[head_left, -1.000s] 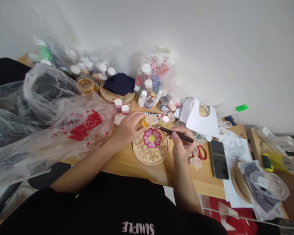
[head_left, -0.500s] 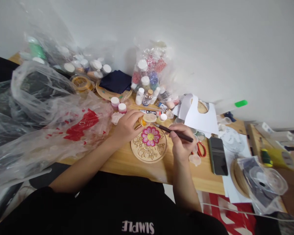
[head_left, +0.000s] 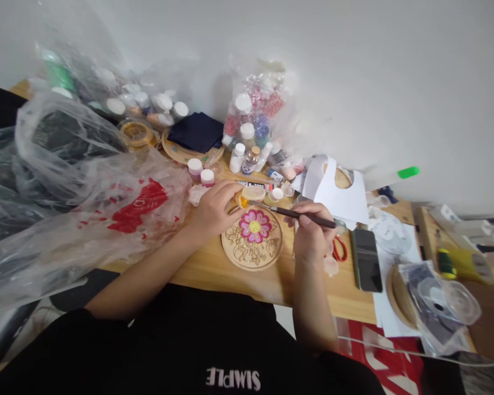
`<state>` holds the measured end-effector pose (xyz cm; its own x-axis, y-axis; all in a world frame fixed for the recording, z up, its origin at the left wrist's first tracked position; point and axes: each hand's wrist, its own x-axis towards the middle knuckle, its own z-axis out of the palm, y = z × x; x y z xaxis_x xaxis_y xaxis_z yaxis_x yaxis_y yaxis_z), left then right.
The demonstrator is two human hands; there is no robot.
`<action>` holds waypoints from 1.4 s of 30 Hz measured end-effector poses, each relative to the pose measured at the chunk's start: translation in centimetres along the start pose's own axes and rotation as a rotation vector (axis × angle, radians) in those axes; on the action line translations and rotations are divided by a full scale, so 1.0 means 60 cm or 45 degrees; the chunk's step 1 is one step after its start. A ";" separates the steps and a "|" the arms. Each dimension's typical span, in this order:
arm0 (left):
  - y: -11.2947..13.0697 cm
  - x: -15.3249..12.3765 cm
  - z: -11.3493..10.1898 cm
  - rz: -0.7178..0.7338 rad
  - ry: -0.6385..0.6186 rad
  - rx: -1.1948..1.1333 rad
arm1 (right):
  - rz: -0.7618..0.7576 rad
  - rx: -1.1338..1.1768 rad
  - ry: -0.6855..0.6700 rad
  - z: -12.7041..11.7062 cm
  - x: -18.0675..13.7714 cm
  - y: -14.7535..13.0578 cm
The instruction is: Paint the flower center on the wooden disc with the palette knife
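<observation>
Crosswise above the desk [head_left: 214, 274], a dark-handled brush [head_left: 286, 212] sits pinched in the fingers of the right hand [head_left: 313, 233], its long axis pointing leftward, tip at the small yellow pot [head_left: 241, 199]. The left hand's [head_left: 217, 211] fingers, nearer, grip that pot beyond the round board [head_left: 253, 258].

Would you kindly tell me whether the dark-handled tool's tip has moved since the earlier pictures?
Yes: against the pink flower on the wooden disc, the tip of the dark-handled tool has shifted left in view, toward the yellow pot.
</observation>
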<state>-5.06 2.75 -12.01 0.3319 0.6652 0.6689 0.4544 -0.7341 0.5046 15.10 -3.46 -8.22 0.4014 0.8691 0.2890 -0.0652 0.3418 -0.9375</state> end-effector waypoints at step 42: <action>0.004 0.004 -0.009 -0.057 -0.023 0.024 | -0.158 -0.383 -0.198 -0.024 -0.008 -0.009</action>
<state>-5.33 2.64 -11.44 0.3256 0.7001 0.6355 0.4849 -0.7007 0.5234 16.27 -4.59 -8.12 0.2439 0.8795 0.4086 0.2568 0.3477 -0.9017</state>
